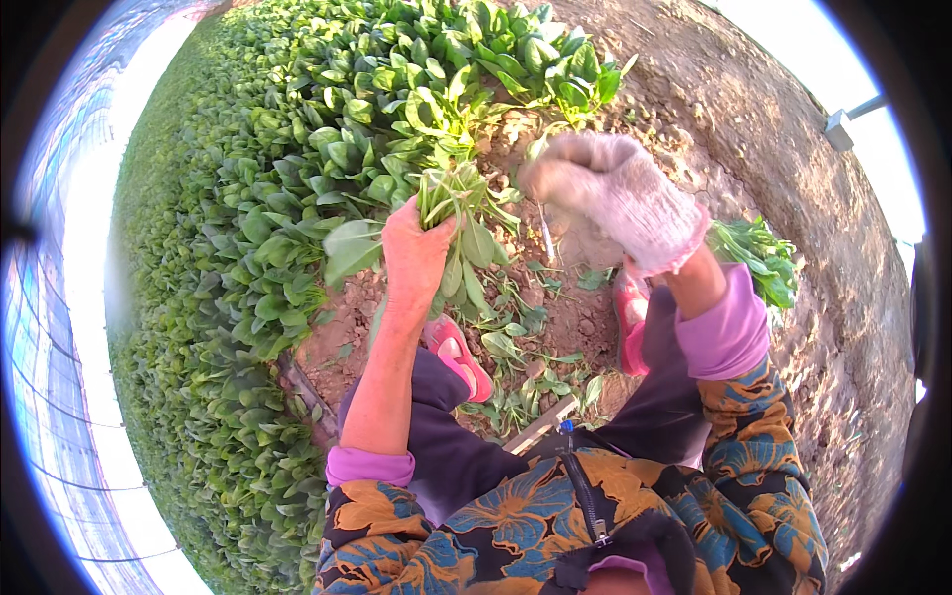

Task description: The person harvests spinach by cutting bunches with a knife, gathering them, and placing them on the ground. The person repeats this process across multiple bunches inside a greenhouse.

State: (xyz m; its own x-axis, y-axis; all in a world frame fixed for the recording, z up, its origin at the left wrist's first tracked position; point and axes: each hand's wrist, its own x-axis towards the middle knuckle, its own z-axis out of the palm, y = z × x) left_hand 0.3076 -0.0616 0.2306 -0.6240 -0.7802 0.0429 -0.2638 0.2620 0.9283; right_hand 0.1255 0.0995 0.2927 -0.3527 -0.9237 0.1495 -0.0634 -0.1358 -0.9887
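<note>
My bare left hand (418, 249) is closed around the stems of a bunch of leafy greens (476, 242) that look like spinach, its leaves hanging down over the soil. To the right, my right hand (617, 190) wears a pale knitted glove; its curled fingers are blurred, and whether they hold anything cannot be told. Just below those fingers a thin, light-coloured blade or strip (547, 234) shows, its other end hidden. Loose leaves (513, 342) lie scattered on the ground between my feet.
A dense bed of growing greens (245, 223) spreads on the left and ahead. Bare soil (840, 297) runs along the right. Another bunch of greens (758, 260) lies beside my right forearm. Both feet wear red shoes (461, 361), and a wooden bar (541, 424) lies between my legs.
</note>
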